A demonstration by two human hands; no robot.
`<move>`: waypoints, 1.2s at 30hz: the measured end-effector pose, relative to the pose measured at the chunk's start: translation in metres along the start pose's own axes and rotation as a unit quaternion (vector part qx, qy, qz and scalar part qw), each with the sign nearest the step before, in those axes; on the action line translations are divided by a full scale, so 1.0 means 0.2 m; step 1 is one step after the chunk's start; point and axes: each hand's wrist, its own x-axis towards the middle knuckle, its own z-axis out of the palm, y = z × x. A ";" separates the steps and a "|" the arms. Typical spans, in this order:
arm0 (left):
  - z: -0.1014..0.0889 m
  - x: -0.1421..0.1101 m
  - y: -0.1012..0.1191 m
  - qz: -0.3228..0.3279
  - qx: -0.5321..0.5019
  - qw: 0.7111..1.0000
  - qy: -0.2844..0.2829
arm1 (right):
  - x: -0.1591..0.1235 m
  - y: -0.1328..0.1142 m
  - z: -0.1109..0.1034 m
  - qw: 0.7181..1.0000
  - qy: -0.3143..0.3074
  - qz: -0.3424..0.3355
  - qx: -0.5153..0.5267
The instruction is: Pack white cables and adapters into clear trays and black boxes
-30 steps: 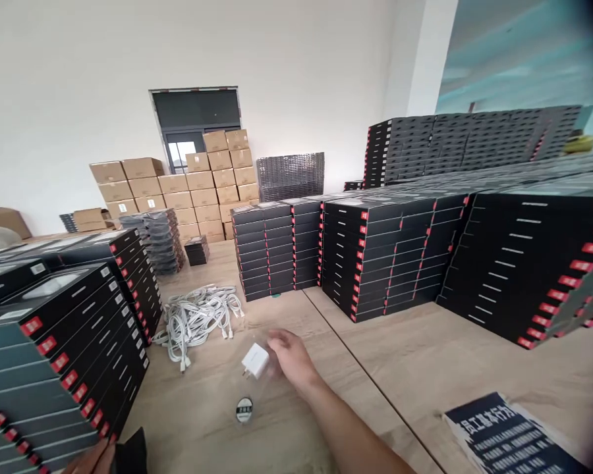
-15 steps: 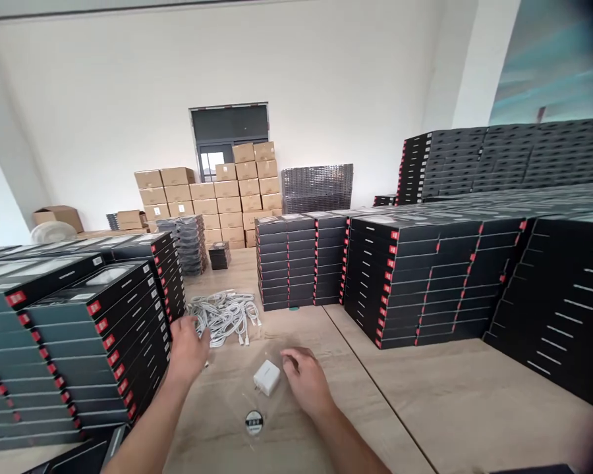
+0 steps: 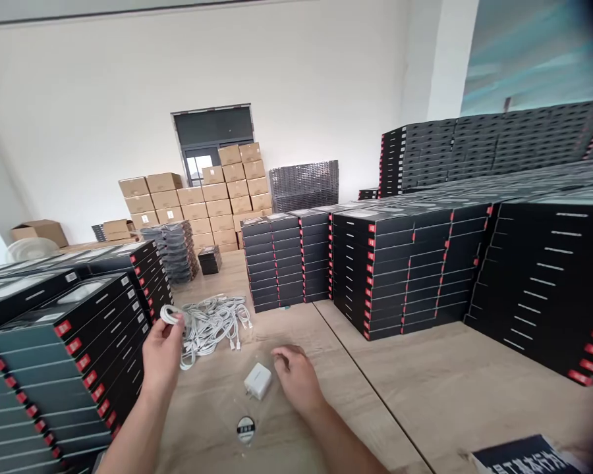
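Note:
My left hand [image 3: 161, 352] is closed on a looped white cable [image 3: 170, 315], raised at the left edge of a tangled pile of white cables [image 3: 215, 322]. Nearer to me, a white power adapter [image 3: 257, 380] with prongs lies in a clear plastic bag [image 3: 233, 407]. A round black-and-white label [image 3: 246, 430] shows on the bag's near part. My right hand [image 3: 299, 378] is just right of the adapter, fingers curled and pinched at what looks like the bag's edge; the fingertips are partly hidden.
Stacked black boxes with red tabs stand at left [image 3: 103, 342] and right [image 3: 395, 276]. Behind the cables are a wrapped dark stack [image 3: 170, 253] and a small black stack [image 3: 210, 261]. Brown cartons [image 3: 207, 204] line the wall. A dark printed sheet [image 3: 521, 456] lies near right.
My left hand went from the lower left, by a dark object, to the cable pile and lifted a looped cable. My right hand has stayed beside the adapter. The view shifted a little.

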 end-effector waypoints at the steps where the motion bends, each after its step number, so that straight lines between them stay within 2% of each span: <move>1: 0.00 -0.06 0.02 -0.002 -0.038 0.999 -0.018 | 0.00 -0.01 -0.01 1.000 0.006 0.000 0.006; 4: 0.04 -0.25 0.06 -0.026 -0.158 0.985 -0.067 | -0.01 -0.07 -0.03 0.999 0.008 -0.014 0.036; 6: 0.08 -0.37 0.06 -0.075 -0.270 0.953 -0.114 | -0.03 -0.13 -0.03 0.991 -0.032 -0.018 0.129; 7: 0.09 -0.43 0.06 -0.083 -0.282 0.945 -0.143 | -0.05 -0.17 -0.03 0.979 -0.063 -0.013 0.195; 8: 0.10 -0.47 0.07 -0.069 -0.271 0.943 -0.179 | -0.06 -0.20 -0.02 0.960 -0.094 0.001 0.262; 10: 0.09 -0.52 0.09 0.007 -0.192 0.946 -0.263 | -0.09 -0.26 0.00 0.920 -0.132 0.049 0.364; 12: 0.06 -0.54 0.11 0.092 -0.117 0.927 -0.344 | -0.10 -0.29 0.01 0.894 -0.132 0.097 0.418; 13: 0.05 -0.55 0.12 0.112 -0.102 0.916 -0.371 | -0.10 -0.29 0.01 0.887 -0.122 0.112 0.431; 15: 0.02 -0.54 0.14 0.089 -0.127 0.904 -0.399 | -0.08 -0.28 -0.01 0.887 -0.108 0.118 0.433; 18: 0.01 -0.53 0.14 -0.032 -0.216 0.898 -0.383 | -0.04 -0.27 -0.05 0.900 -0.116 0.106 0.406; 21: 0.04 -0.50 0.11 -0.149 -0.250 0.884 -0.366 | 0.03 -0.33 -0.07 0.910 -0.175 0.087 0.367; 24: 0.05 -0.47 0.09 -0.248 -0.316 0.835 -0.377 | 0.11 -0.44 -0.06 0.915 -0.238 0.046 0.322; 27: 0.02 -0.43 0.09 -0.312 -0.399 0.785 -0.358 | 0.19 -0.51 -0.03 0.928 -0.229 -0.007 0.293; 29: 0.00 -0.42 0.10 -0.325 -0.412 0.772 -0.359 | 0.23 -0.52 0.01 0.933 -0.207 -0.022 0.295; 31: 0.00 -0.40 0.10 -0.315 -0.410 0.774 -0.366 | 0.25 -0.52 0.04 0.930 -0.195 -0.017 0.311; 36: 0.01 -0.39 0.07 -0.231 -0.383 0.817 -0.364 | 0.25 -0.52 0.09 0.908 -0.174 0.013 0.382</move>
